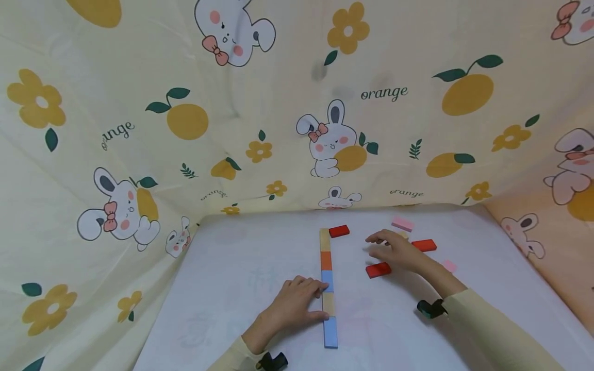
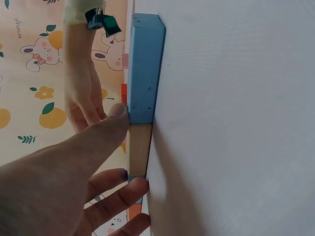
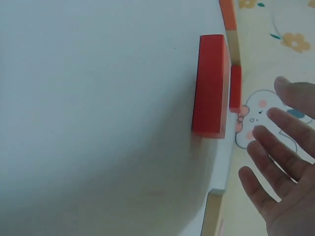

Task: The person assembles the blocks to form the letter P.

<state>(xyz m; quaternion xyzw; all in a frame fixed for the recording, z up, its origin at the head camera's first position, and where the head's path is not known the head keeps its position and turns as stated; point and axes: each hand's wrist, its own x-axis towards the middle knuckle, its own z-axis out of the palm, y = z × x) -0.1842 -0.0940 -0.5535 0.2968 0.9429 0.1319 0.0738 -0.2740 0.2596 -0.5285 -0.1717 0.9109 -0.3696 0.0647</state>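
Note:
Several flat blocks form a straight row in the head view: a blue block [image 1: 330, 332] at the near end, a plain wood block [image 1: 328, 304], another blue block [image 1: 327, 279], an orange block [image 1: 327, 260] and a plain wood block [image 1: 325, 239] at the far end. My left hand [image 1: 294, 304] touches the row's left side with its fingertips and thumb, fingers fairly straight. A red block [image 1: 339, 231] lies beside the far end, on the right. My right hand [image 1: 401, 251] hovers with spread fingers, holding nothing, above and behind a nearer red block [image 1: 378, 270].
Right of the right hand lies another red block [image 1: 424, 245]. Pink blocks [image 1: 402, 223] and a partly hidden wood block [image 1: 402, 235] are near it, with a pink piece [image 1: 449, 266] by the forearm. A patterned cloth [image 1: 278, 103] rises behind the white table [image 1: 223, 288].

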